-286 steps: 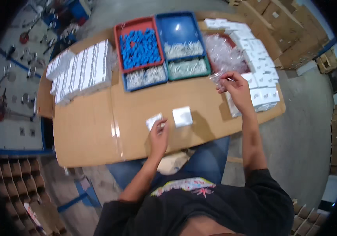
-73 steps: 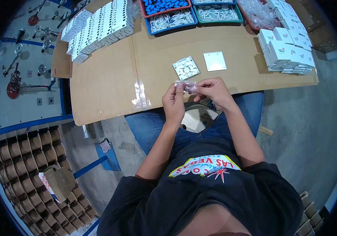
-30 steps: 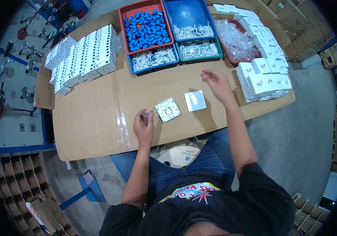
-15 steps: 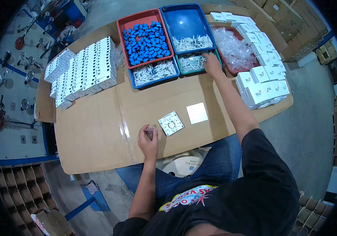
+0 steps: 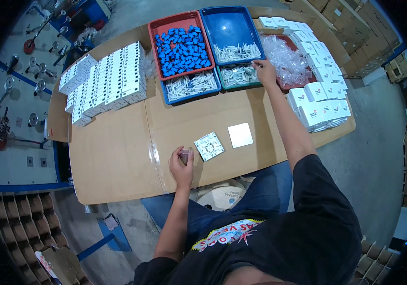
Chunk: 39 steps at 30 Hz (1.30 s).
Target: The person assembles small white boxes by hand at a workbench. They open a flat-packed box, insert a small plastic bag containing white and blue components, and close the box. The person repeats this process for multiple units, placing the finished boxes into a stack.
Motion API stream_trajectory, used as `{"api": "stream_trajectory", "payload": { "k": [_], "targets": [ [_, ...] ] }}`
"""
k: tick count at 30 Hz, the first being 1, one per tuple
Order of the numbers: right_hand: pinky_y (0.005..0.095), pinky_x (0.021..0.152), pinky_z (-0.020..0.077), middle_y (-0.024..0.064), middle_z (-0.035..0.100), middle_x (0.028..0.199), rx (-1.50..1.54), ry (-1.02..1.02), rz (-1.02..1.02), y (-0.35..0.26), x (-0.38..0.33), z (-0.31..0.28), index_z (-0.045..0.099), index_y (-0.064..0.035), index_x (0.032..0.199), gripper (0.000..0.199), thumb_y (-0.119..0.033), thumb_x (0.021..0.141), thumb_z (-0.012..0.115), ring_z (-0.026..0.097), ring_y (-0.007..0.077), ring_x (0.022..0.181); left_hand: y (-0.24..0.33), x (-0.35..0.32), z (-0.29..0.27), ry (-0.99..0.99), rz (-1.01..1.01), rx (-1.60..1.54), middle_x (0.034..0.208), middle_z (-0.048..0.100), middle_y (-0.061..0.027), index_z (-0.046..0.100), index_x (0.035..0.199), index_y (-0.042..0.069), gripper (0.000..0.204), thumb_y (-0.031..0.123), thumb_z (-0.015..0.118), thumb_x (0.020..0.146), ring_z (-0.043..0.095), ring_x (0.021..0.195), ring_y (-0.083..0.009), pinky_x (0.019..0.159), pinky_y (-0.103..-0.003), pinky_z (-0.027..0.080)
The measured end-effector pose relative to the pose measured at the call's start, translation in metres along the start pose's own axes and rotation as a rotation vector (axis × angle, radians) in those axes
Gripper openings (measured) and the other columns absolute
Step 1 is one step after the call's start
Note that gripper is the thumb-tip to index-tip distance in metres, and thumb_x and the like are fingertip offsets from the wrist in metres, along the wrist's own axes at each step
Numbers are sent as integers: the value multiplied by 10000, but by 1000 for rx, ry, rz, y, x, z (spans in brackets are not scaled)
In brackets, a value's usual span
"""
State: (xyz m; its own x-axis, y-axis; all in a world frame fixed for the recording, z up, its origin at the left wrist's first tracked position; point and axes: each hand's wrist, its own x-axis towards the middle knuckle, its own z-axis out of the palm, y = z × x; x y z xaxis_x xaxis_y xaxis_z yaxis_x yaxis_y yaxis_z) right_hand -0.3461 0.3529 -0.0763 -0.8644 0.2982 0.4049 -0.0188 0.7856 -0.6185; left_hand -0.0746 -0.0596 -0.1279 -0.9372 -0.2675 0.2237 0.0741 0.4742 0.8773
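My left hand [image 5: 181, 172] is closed around a small clear plastic bag [image 5: 185, 154], low over the near middle of the table. Just right of it lies a square white plate with a printed face [image 5: 209, 147], and beyond that a plain white square plate [image 5: 240, 135]. My right arm reaches far forward; my right hand [image 5: 266, 74] is above the right end of a green tray [image 5: 239, 87] of small white packets. Its fingertips are pinched together, with a tiny pale thing at them, too small to name.
A red tray [image 5: 153, 45] of blue parts and a blue tray [image 5: 206, 26] with white packets stand at the back. Another blue tray [image 5: 169, 100] holds white packets. Stacked white boxes [image 5: 113, 80] stand left, white packages [image 5: 324, 111] right, beside clear plastic bags [image 5: 286, 61].
My right hand has lifted slightly up and right from the green tray's packets, fingertips now clear of them. My left hand keeps its hold near the plate. The whole view has shifted slightly.
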Motion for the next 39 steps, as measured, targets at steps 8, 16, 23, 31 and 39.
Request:
{"api": "stream_trajectory", "payload": {
  "k": [8, 16, 23, 31, 39],
  "targets": [
    [237, 619, 506, 40, 687, 840, 651, -293, 239, -80, -112, -12, 694, 37, 1087, 236, -116, 921, 763, 616, 78, 694, 8, 4, -8, 9, 225, 53, 1125, 683, -126, 696, 1203, 42, 395, 137, 816, 839, 640, 1044, -303, 903, -395, 507],
    [220, 612, 494, 17, 712, 902, 814, -640, 353, -170, -254, -4, 730, -16, 1113, 200, -126, 946, 740, 608, 48, 715, 11, 1, -12, -21, 314, 116, 1153, 689, -75, 721, 1210, 109, 453, 273, 837, 803, 628, 1100, -268, 938, -403, 458],
    [240, 627, 502, 54, 734, 917, 654, -652, 172, -193, -273, 4, 747, 2, 1044, 177, -112, 909, 758, 611, 73, 686, 14, 0, -13, -70, 376, 105, 1141, 714, -76, 713, 1228, 102, 466, 219, 829, 792, 636, 1091, -278, 943, -400, 457],
    [283, 703, 517, 89, 717, 958, 422, -692, -101, -204, -273, 3, 746, -16, 1053, 181, -137, 920, 721, 634, 153, 736, 12, 0, -14, -77, 371, 63, 1134, 721, -82, 711, 1217, 94, 428, 171, 788, 803, 642, 1078, -284, 933, -408, 463],
    [315, 843, 508, 109, 662, 1118, 457, -624, -155, -205, -282, 4, 748, 16, 1040, 215, -157, 1015, 622, 638, 199, 971, 12, 0, -13, -50, 373, 33, 1110, 718, -87, 709, 1167, 96, 389, 211, 810, 809, 650, 1050, -292, 915, -415, 470]
  ]
}}
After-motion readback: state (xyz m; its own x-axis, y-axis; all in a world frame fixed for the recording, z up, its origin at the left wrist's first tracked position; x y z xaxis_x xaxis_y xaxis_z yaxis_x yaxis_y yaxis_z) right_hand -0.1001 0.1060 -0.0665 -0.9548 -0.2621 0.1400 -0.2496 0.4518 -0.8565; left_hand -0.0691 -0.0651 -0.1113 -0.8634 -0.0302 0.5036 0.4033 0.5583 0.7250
